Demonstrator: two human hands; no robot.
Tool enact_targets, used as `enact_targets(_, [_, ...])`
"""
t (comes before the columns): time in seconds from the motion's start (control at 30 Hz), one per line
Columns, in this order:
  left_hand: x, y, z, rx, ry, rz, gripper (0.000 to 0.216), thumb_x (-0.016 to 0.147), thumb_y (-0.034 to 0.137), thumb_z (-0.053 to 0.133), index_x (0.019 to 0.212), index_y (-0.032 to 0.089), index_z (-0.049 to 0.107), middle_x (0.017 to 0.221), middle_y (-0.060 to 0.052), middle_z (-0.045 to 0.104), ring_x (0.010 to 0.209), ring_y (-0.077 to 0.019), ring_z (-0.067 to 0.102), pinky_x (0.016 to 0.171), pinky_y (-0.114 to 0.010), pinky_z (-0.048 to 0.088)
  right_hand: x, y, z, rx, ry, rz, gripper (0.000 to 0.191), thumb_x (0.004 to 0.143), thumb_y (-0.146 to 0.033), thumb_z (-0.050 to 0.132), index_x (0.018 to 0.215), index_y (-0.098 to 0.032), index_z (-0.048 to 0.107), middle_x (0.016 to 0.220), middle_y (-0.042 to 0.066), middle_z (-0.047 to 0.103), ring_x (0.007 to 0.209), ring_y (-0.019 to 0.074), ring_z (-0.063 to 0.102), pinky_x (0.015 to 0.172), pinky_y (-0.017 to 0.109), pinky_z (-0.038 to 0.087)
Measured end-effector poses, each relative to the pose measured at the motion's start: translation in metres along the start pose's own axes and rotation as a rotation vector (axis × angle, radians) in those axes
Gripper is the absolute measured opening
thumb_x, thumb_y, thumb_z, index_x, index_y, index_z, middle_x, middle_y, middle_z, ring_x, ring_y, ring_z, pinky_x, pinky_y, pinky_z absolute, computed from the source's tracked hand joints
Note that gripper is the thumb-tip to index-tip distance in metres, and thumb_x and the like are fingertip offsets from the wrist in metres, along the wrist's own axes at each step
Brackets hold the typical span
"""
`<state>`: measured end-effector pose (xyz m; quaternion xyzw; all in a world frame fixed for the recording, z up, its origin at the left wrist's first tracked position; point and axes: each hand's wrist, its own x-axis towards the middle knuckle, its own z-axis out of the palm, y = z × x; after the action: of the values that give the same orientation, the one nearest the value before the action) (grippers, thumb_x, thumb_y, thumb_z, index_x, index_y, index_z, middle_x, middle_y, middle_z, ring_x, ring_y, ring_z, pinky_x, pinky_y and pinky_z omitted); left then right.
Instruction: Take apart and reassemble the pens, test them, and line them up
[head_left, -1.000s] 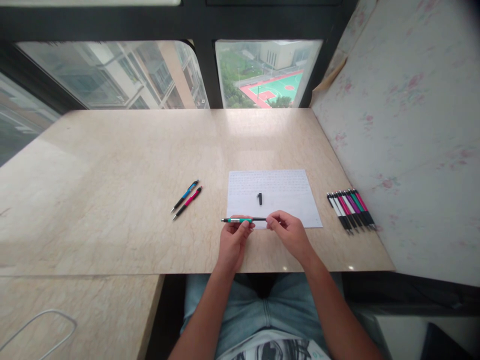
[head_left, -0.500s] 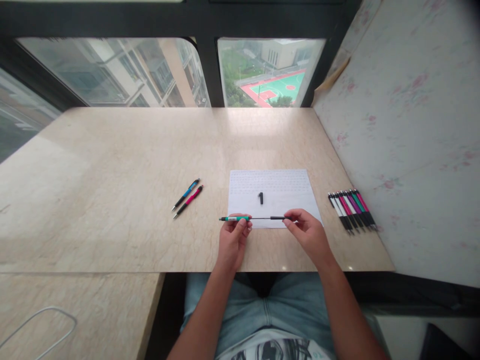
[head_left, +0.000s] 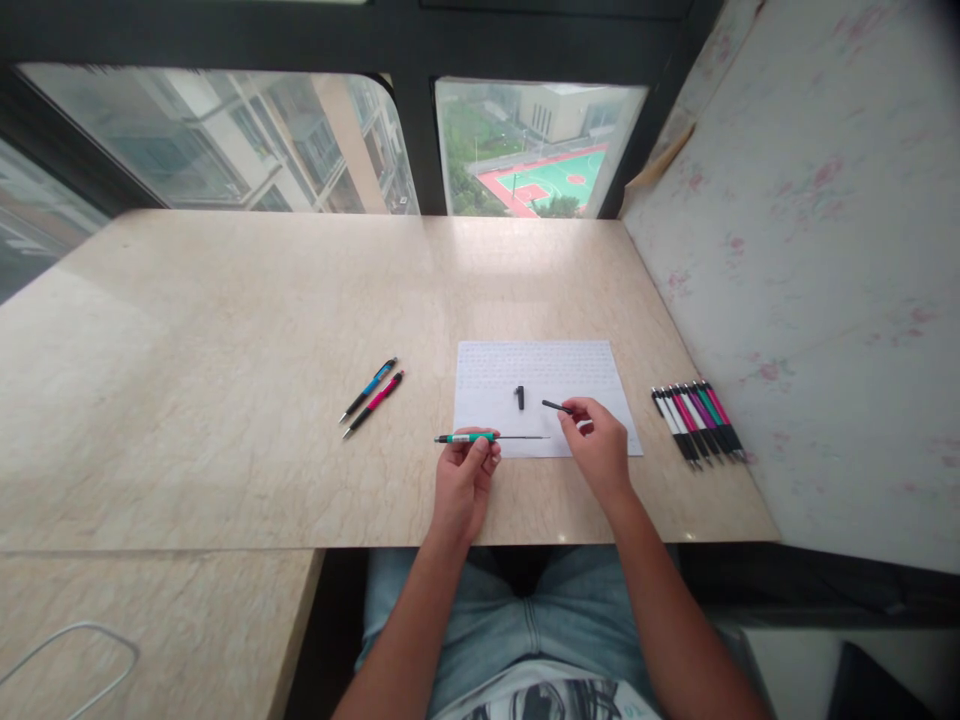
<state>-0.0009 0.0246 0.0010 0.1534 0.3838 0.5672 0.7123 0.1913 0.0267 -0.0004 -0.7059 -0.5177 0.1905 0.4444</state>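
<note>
My left hand [head_left: 466,480] pinches the green barrel of a ballpoint pen [head_left: 454,438], held level near the paper's lower left corner. A thin dark refill [head_left: 523,437] sticks out of the barrel toward the right. In my right hand [head_left: 598,440] is a black pen grip section [head_left: 555,405], held between thumb and fingers above the sheet and apart from the refill. A short black piece, like a cap [head_left: 520,398], lies on the written sheet of paper [head_left: 487,368] between and beyond my hands.
To the left lie a blue pen [head_left: 368,390] and a pink pen [head_left: 373,405], side by side. Several pens in a row [head_left: 697,425] rest at the right by the papered wall [head_left: 825,300]. The marble-patterned counter [head_left: 225,330] reaches the window. A pale cable [head_left: 90,628] lies lower left.
My right hand has drawn the black grip section off the refill and moved it up over the paper. The refill now shows to its tip. My left hand stays nearly in place.
</note>
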Motion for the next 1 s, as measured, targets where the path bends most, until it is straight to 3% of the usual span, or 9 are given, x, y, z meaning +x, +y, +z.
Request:
enact_targets(0.1, [0.0, 0.0, 0.0, 0.0, 0.0, 0.004, 0.025, 0.069, 0.024, 0.087, 0.088, 0.017, 0.071, 0.091, -0.004, 0.074, 0.072, -0.0083, 0.066, 0.069, -0.02, 0.053, 0.012, -0.007, 0.019, -0.123, 0.026, -0.099, 0.019, 0.089, -0.028, 0.054, 0.096, -0.018, 0.069, 0.091, 0.01, 0.071, 0.075, 0.0213, 0.064, 0.07, 0.036, 0.051])
enact_targets(0.23, [0.0, 0.0, 0.0, -0.017, -0.005, 0.005, 0.025, 0.069, 0.024, 0.087, 0.087, 0.016, 0.071, 0.09, -0.004, 0.074, 0.072, -0.0086, 0.066, 0.069, -0.02, 0.053, 0.014, -0.01, 0.029, -0.185, -0.038, -0.15, 0.024, 0.091, -0.03, 0.054, 0.104, -0.017, 0.069, 0.099, 0.012, 0.072, 0.078, 0.0215, 0.063, 0.077, 0.038, 0.05])
enact_targets(0.37, [0.0, 0.0, 0.0, -0.022, -0.011, -0.002, 0.024, 0.07, 0.023, 0.086, 0.087, 0.016, 0.071, 0.09, -0.004, 0.074, 0.071, -0.0083, 0.066, 0.068, -0.019, 0.053, -0.002, -0.009, 0.018, 0.069, -0.06, -0.031, 0.03, 0.096, -0.039, 0.049, 0.102, -0.018, 0.07, 0.098, 0.01, 0.073, 0.078, 0.0206, 0.064, 0.069, 0.034, 0.05])
enact_targets(0.47, [0.0, 0.0, 0.001, -0.02, -0.017, -0.005, 0.024, 0.07, 0.023, 0.086, 0.087, 0.015, 0.071, 0.089, -0.004, 0.074, 0.071, -0.0079, 0.066, 0.068, -0.018, 0.052, -0.016, -0.012, 0.005, 0.327, -0.179, 0.082, 0.04, 0.1, -0.046, 0.041, 0.099, -0.018, 0.07, 0.086, 0.008, 0.072, 0.073, 0.0191, 0.064, 0.06, 0.03, 0.048])
enact_targets(0.57, [0.0, 0.0, 0.001, -0.01, -0.016, 0.001, 0.025, 0.07, 0.023, 0.086, 0.088, 0.015, 0.071, 0.09, -0.004, 0.074, 0.072, -0.0079, 0.066, 0.069, -0.018, 0.053, -0.024, -0.021, -0.003, 0.368, -0.306, 0.08, 0.032, 0.096, -0.045, 0.052, 0.091, -0.019, 0.071, 0.077, 0.005, 0.071, 0.07, 0.0187, 0.064, 0.06, 0.029, 0.048])
enact_targets(0.67, [-0.001, 0.0, 0.0, 0.028, -0.043, 0.003, 0.024, 0.072, 0.024, 0.085, 0.089, 0.015, 0.07, 0.09, -0.005, 0.075, 0.073, -0.0084, 0.068, 0.07, -0.018, 0.053, -0.026, -0.031, -0.004, 0.273, -0.286, 0.027, 0.019, 0.089, -0.037, 0.064, 0.084, -0.02, 0.071, 0.075, 0.004, 0.071, 0.067, 0.018, 0.064, 0.062, 0.03, 0.05])
enact_targets(1.0, [-0.001, -0.001, 0.0, 0.072, -0.089, -0.035, 0.03, 0.074, 0.027, 0.084, 0.095, 0.017, 0.064, 0.09, -0.005, 0.076, 0.078, -0.0135, 0.073, 0.07, -0.02, 0.056, -0.024, -0.038, -0.005, 0.221, -0.305, -0.155, 0.013, 0.089, -0.027, 0.063, 0.087, -0.021, 0.074, 0.087, 0.005, 0.075, 0.076, 0.0176, 0.067, 0.065, 0.029, 0.052])
